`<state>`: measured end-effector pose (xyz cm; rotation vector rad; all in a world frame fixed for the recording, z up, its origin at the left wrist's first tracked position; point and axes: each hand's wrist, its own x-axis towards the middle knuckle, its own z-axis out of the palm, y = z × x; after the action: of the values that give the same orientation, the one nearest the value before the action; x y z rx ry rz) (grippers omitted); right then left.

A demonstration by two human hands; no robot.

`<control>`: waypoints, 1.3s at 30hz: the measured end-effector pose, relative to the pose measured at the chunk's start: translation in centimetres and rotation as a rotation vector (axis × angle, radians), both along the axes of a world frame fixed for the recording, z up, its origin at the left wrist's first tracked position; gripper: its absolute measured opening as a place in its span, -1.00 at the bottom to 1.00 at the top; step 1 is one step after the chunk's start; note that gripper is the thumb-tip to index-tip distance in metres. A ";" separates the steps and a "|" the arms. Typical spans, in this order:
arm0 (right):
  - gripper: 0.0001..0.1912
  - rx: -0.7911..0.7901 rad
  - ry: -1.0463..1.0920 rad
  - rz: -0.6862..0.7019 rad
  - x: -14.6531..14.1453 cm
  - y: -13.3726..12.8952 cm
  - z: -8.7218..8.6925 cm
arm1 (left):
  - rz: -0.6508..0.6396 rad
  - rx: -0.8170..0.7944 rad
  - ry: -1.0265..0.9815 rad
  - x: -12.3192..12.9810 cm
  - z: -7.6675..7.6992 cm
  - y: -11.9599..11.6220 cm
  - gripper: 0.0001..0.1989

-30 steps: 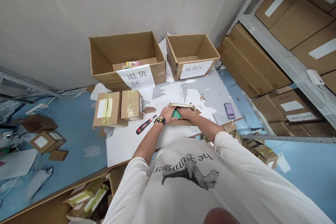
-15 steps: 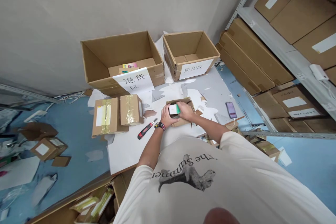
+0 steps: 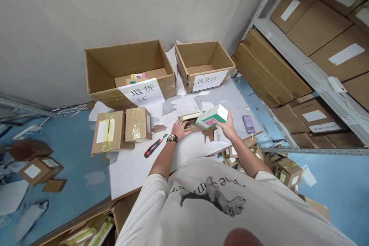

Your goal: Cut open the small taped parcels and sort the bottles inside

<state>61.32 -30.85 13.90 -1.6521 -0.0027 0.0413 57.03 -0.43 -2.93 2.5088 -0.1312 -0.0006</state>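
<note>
My right hand [image 3: 227, 126] grips a green, white and pink product box [image 3: 212, 116] by its right end, tilted above the table. Under its lower left end lies a small opened cardboard box [image 3: 189, 124] with a torn flap. My left hand [image 3: 179, 129] is closed over the left end of that cardboard box, pressing it on the tabletop. A red and black utility knife [image 3: 155, 147] lies left of my left wrist, its blade pointing away from me. Part of the cardboard box's inside is hidden behind the product box and my fingers.
Two taped parcels, a left one [image 3: 99, 132] and a right one [image 3: 138, 125], stand on the table. Behind are two open cartons with paper signs, a large one [image 3: 100, 90] and a smaller one [image 3: 184, 73]. A phone [image 3: 248, 124] lies right; shelving [image 3: 308, 71] holds cartons.
My right hand has lifted the product box out of the small cardboard box and moved it to the right. My left hand stays on the cardboard box. The view has shifted slightly.
</note>
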 end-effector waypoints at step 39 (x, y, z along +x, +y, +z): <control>-0.28 -0.639 -0.279 0.827 -3.7 -0.3 -8.3 | 0.353 -0.393 0.263 -8.5 2.0 -9.5 -0.28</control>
<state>57.65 -31.11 5.65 -2.1715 -0.9715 0.4797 48.49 -9.96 -0.91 2.0851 0.3843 -0.1459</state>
